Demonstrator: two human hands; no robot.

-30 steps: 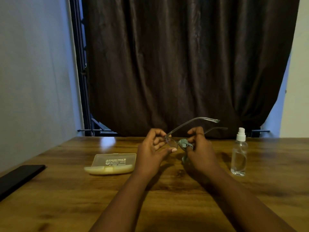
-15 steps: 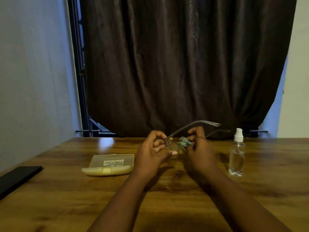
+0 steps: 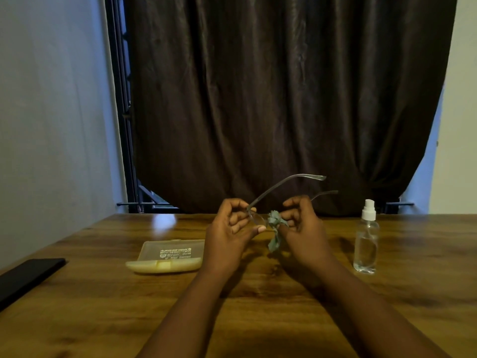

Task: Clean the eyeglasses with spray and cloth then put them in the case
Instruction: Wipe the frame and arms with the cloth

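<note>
Head view: my left hand (image 3: 229, 228) pinches the light, fragile eyeglasses (image 3: 273, 192) by the frame corner while my right hand (image 3: 300, 223) rubs the soft cloth (image 3: 274, 223) on a lens.

I count two hands in view, my left hand (image 3: 229, 236) and my right hand (image 3: 304, 228), both raised over the middle of the wooden table (image 3: 258, 319). There is one pair of eyeglasses (image 3: 281, 188) and one grey-green cloth (image 3: 275, 228). One clear spray bottle (image 3: 366, 241) with a white top stands toward the table's right edge. One pale yellow glasses case (image 3: 167, 257) lies left of centre. One flat black object (image 3: 25, 276) lies at the left edge. One dark curtain (image 3: 284, 99) hangs beyond the far edge.
</note>
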